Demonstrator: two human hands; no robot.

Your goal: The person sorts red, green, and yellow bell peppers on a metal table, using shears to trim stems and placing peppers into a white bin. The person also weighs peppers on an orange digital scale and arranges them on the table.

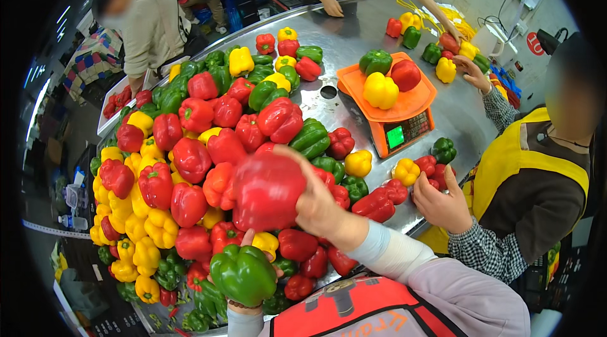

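Note:
My right hand (318, 199) is closed around a large red bell pepper (269, 191), blurred by motion, above the heap. Below it, my left hand (248, 238) holds a green bell pepper (243, 274) that hides most of the palm and fingers. Around both hands spreads a big pile of bell peppers, with red ones (191, 160) across the middle and yellow ones (161, 228) towards the left. Green peppers (309, 139) lie at the pile's right side and along its far edge.
An orange digital scale (398, 134) carries a green, a yellow and a red pepper in its pan (417, 95). Beside it, a co-worker's hands (441, 204) reach over small pepper groups. Another person's hand (332, 7) rests on the metal table (322, 47). A white crate (105, 121) stands left.

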